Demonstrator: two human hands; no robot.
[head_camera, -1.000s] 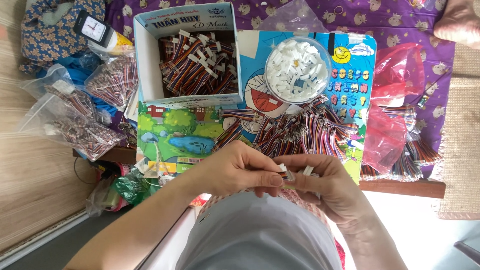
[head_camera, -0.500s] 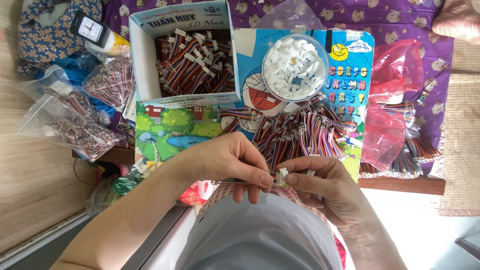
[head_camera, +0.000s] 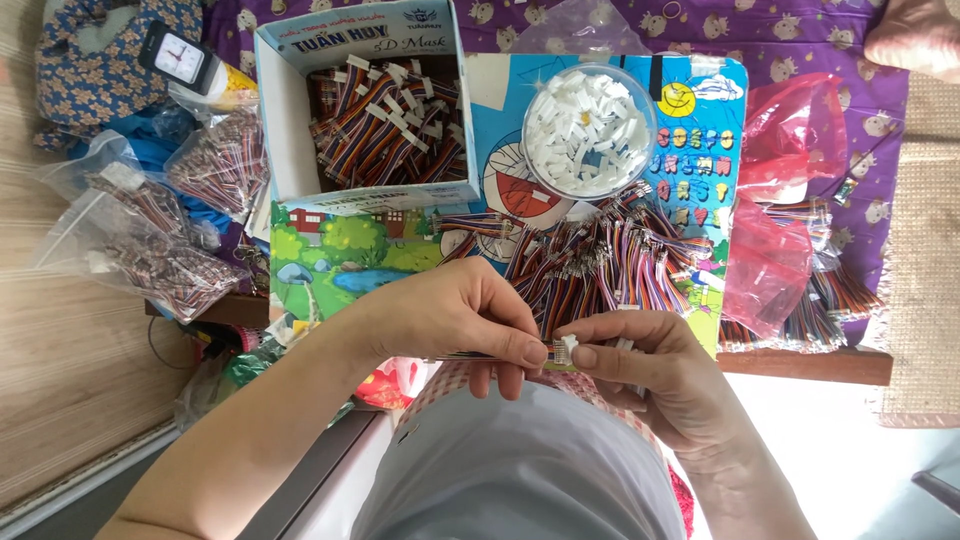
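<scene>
My left hand (head_camera: 450, 320) pinches a flat multicoloured ribbon cable (head_camera: 480, 356) near its end. My right hand (head_camera: 640, 365) holds a small white plastic connector (head_camera: 568, 345) against that cable end, fingertip to fingertip with the left. Just beyond both hands lies a loose heap of similar coloured wires (head_camera: 600, 265) on a cartoon-printed board (head_camera: 690, 180). A clear round bowl (head_camera: 588, 132) full of white connectors stands behind the heap. An open white cardboard box (head_camera: 380, 120) with finished cables sits to the left of the bowl.
Clear bags of cables (head_camera: 160, 240) lie at the left on a wooden floor. Red plastic bags (head_camera: 780, 230) and more wire bundles (head_camera: 820, 310) rest at the right on a purple printed cloth. A small clock (head_camera: 178, 55) sits at the far left.
Both hands stayed close together over my lap. The fingers shifted slightly, bringing the white connector against the cable end.
</scene>
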